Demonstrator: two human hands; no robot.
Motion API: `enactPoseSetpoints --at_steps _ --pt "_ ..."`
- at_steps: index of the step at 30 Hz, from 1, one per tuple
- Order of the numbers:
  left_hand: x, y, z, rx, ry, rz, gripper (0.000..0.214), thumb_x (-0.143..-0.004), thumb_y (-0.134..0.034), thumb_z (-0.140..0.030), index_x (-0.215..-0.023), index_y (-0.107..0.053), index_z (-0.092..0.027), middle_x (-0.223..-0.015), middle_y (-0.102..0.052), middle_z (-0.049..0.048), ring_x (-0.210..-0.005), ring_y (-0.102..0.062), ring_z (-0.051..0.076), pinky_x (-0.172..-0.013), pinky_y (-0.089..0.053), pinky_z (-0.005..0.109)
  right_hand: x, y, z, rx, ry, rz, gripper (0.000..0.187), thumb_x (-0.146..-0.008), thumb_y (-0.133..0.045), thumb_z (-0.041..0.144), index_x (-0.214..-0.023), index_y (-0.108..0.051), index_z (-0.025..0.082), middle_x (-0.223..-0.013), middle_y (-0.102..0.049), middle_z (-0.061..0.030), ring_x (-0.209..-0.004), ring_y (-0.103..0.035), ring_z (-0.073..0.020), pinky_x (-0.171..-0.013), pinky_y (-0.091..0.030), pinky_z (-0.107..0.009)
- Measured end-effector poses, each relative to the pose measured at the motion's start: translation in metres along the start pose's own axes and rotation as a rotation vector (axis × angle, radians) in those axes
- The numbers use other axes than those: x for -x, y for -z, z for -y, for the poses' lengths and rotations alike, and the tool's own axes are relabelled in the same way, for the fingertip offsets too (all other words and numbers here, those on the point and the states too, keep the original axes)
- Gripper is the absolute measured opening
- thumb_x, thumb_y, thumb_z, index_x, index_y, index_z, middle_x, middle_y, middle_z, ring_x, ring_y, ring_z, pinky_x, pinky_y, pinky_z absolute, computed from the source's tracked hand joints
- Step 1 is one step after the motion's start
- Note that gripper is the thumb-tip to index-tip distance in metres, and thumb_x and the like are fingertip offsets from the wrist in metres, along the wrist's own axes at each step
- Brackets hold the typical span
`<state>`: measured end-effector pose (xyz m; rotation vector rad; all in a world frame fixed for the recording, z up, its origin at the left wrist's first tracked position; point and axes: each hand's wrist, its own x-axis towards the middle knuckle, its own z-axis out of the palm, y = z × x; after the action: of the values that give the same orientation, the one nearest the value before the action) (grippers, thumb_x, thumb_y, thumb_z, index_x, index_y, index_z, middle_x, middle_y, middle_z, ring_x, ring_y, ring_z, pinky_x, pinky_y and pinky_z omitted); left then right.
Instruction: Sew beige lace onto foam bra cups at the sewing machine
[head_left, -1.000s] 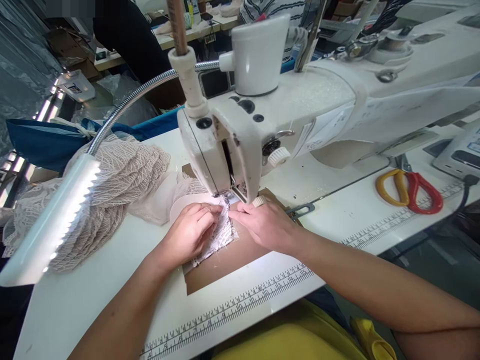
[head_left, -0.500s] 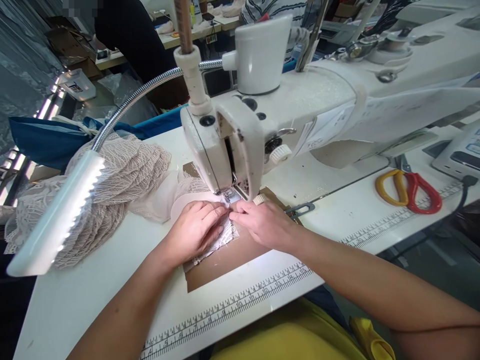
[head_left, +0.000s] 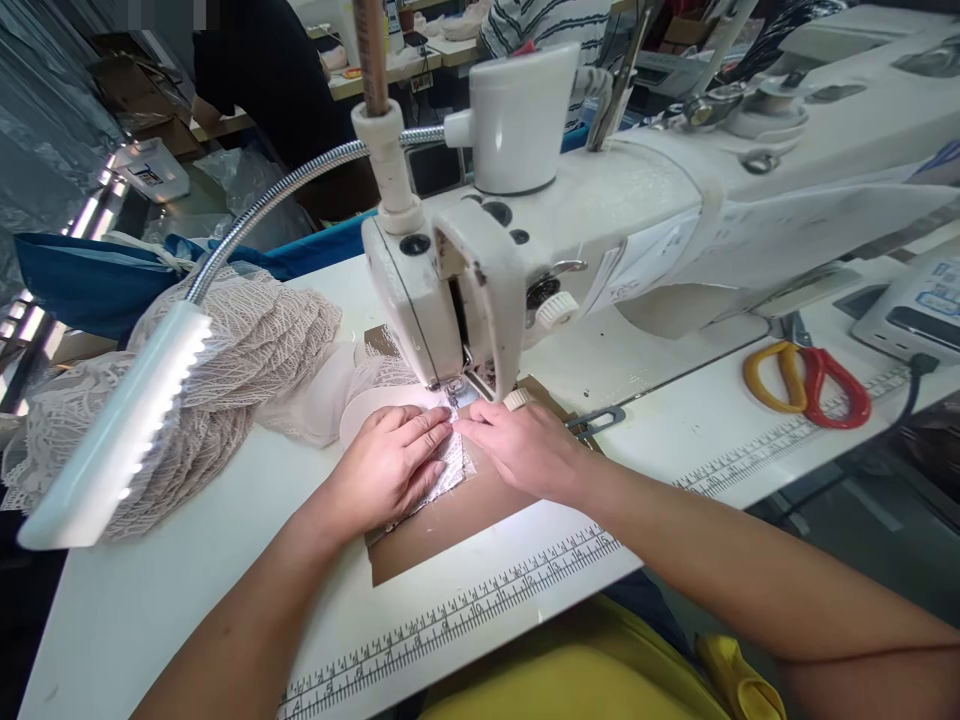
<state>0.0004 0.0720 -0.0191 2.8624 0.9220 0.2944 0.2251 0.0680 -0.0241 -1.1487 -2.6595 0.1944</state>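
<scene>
A piece of white lace fabric [head_left: 452, 468] lies under the presser foot area of the white sewing machine [head_left: 480, 290], on a brown patch of the table. My left hand [head_left: 390, 455] rests flat on this lace, fingers stretched toward the needle. From the other side my right hand [head_left: 525, 448] has its thumb and bent fingers pinched at the lace's right edge, close to the foot. The needle tip is hard to make out between my fingertips. Behind my left hand, a pale rounded cup-like piece [head_left: 365, 408] joins more lace.
Stacked beige lace pieces [head_left: 255, 330] lie on the left under a lit lamp [head_left: 120, 430] on a bendable neck. Red-and-yellow-handled scissors [head_left: 806, 385] lie at the right. A printed ruler [head_left: 480, 610] runs along the front edge. Two people [head_left: 262, 80] are at the back.
My left fingers have flattened slightly over the lace. Both hands stay near the foot. The whole view has shifted a little, with the scissors appearing slightly further left.
</scene>
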Motion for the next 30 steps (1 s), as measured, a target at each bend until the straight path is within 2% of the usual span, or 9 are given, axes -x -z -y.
enactPoseSetpoints --at_steps 3,7,14,20,30 --pt "-0.002 0.002 -0.004 0.012 0.029 0.010 0.039 -0.092 -0.047 -0.029 -0.126 -0.056 -0.012 -0.135 -0.056 0.0110 -0.106 -0.052 0.028 -0.090 -0.045 0.046 0.001 0.000 0.001 0.030 -0.009 0.021 0.036 -0.085 -0.047 0.005 -0.115 -0.064 0.016 -0.099 -0.064 -0.0061 -0.077 -0.047 -0.0167 -0.063 -0.027 -0.031" --pt "-0.004 0.002 -0.008 -0.006 0.072 0.022 0.041 -0.092 -0.047 -0.031 -0.127 -0.056 -0.012 -0.134 -0.056 0.0118 -0.106 -0.052 0.029 -0.091 -0.045 0.047 0.000 0.000 0.003 0.052 -0.039 0.022 0.032 -0.084 -0.047 0.005 -0.109 -0.065 0.016 -0.093 -0.065 -0.0061 -0.076 -0.047 -0.0172 -0.062 -0.025 -0.031" --pt "-0.008 -0.002 0.000 -0.048 0.087 0.041 0.049 -0.092 -0.046 -0.039 -0.131 -0.053 -0.011 -0.137 -0.053 0.0152 -0.103 -0.052 0.030 -0.090 -0.044 0.050 -0.004 -0.002 0.003 0.087 -0.109 -0.002 0.032 -0.084 -0.046 0.006 -0.107 -0.066 0.017 -0.084 -0.064 -0.0068 -0.076 -0.048 -0.0195 -0.063 -0.025 -0.033" --pt "-0.007 -0.003 0.004 -0.059 0.099 0.027 0.053 -0.091 -0.047 -0.044 -0.131 -0.053 -0.010 -0.134 -0.054 0.0185 -0.108 -0.050 0.033 -0.091 -0.042 0.052 0.001 0.001 -0.002 0.049 -0.069 -0.043 0.030 -0.085 -0.046 0.008 -0.106 -0.066 0.017 -0.083 -0.062 -0.0052 -0.076 -0.047 -0.0192 -0.068 -0.027 -0.033" --pt "-0.005 -0.005 0.002 -0.026 0.037 -0.012 0.045 -0.092 -0.047 -0.039 -0.130 -0.053 -0.016 -0.135 -0.053 0.0141 -0.112 -0.050 0.032 -0.093 -0.041 0.049 0.012 0.000 -0.004 -0.120 0.023 -0.135 0.029 -0.087 -0.047 0.011 -0.104 -0.069 0.018 -0.086 -0.066 -0.0034 -0.067 -0.045 -0.0145 -0.064 -0.029 -0.030"
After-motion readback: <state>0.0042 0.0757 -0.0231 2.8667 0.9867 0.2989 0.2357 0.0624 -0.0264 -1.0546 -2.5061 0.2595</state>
